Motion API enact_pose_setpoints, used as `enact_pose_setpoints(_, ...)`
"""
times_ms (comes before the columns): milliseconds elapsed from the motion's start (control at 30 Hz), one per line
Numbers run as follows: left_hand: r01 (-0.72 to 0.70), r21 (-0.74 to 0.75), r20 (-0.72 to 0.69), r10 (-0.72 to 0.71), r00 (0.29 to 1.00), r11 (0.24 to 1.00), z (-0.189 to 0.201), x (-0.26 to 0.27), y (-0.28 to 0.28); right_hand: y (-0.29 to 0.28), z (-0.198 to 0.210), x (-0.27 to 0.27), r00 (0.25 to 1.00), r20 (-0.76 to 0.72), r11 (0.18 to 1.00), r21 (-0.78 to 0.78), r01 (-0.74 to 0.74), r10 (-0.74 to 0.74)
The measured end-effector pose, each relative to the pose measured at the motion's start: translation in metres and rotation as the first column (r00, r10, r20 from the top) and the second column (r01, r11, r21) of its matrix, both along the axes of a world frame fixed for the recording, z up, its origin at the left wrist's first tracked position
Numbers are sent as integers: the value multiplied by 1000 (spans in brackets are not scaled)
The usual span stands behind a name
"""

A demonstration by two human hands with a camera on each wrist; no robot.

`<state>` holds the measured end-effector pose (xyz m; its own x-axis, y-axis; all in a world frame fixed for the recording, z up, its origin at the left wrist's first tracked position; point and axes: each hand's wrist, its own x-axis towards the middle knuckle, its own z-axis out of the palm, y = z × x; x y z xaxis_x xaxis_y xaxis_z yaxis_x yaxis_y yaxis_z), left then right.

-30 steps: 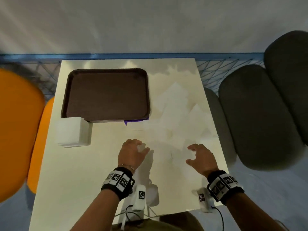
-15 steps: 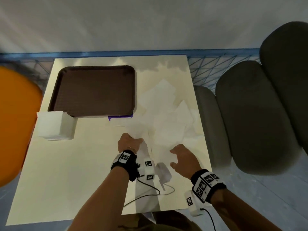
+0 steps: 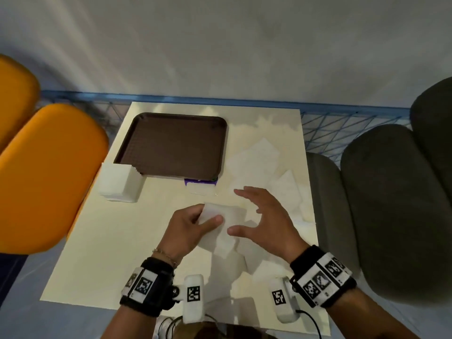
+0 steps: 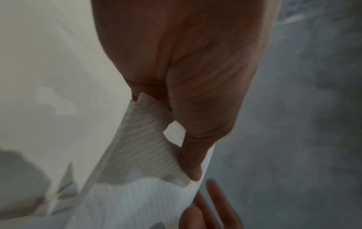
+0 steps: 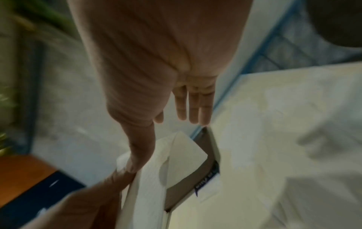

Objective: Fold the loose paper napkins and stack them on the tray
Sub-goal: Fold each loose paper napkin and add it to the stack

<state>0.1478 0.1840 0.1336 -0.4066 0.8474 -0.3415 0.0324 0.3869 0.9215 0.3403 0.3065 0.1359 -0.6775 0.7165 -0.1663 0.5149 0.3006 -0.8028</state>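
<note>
Napkin [image 3: 221, 217] hangs over the table's [image 3: 102, 253] near half, pinched at one edge by my left hand [image 3: 187, 228]; my right hand [image 3: 266, 223] hovers beside it, fingers spread, gripping nothing. I'd catch the free edge, match corners, then crease flat. Loose napkins [image 3: 259, 157] lie along the right edge; the tray [image 3: 176, 145] sits bare at the far left corner.

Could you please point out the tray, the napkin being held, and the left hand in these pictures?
tray [image 3: 171, 145]: head view, bare middle of its brown floor.
napkin [image 3: 230, 212]: head view, lifted white sheet.
left hand [image 3: 189, 227]: head view, back of the hand pinching the napkin.
</note>
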Motion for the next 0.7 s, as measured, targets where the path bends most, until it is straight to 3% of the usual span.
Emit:
enact_pose_setpoints(67,60,45,-110,-55,992,997,14,1,-3,-4,15,-8,994,30,979,171,-107,103)
enact_pose_setpoints(133,130,73,-217,-111,970,989,24,5,-4,-7,24,-13,989,39,970,193,-146,141)
enact_pose_setpoints(267,158,112,-320,-115,940,981,32,5,-5,-13,37,-15,993,-19,992,48,-119,120)
enact_pose_setpoints(433,36,169,-432,41,901,985,33,1,-7,-12,43,-11,983,-181,977,-212,-5,-34)
enact_pose_setpoints(500,-46,105,-325,78,942,993,31,-1,-10,-12,45,-9,963,-254,945,-326,5,-92)
enact_pose_setpoints(567,-111,47,18,110,994,993,29,0,-13,-12,47,-8,936,-312,907,-421,15,-161)
enact_pose_setpoints(633,-161,36,336,140,931,986,29,7,-16,-12,48,-7,911,-342,862,-506,26,-229)
enact_pose_setpoints(700,-206,44,462,163,872,977,32,14,-17,-13,48,-6,895,-355,836,-548,34,-269)
